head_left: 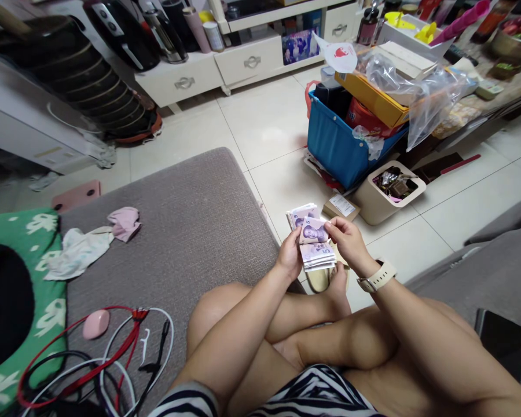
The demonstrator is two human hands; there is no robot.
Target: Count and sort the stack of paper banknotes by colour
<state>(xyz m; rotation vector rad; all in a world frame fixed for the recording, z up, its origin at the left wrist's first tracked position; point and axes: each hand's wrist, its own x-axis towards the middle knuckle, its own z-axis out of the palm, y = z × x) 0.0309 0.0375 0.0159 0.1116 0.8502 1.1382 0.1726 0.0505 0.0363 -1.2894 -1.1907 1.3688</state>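
A folded stack of purple 5-yuan banknotes point(319, 258) is held in front of me, above my crossed legs. My left hand point(290, 253) is closed round the stack's left side, and the far ends of the notes point(301, 213) stick out beyond it. My right hand point(346, 238), with a pale watch point(377, 277) on its wrist, pinches the right edge of the top note point(314, 230), whose portrait faces up. The fingers under the stack are hidden.
A grey cushioned seat point(178, 214) bears tangled cables point(125, 353), a pink case point(96, 324) and crumpled cloths point(82, 249). On the tiled floor stand a loaded blue basket point(338, 142), a beige bin point(375, 202) and a small cardboard box point(341, 207). A phone point(501, 339) lies at right.
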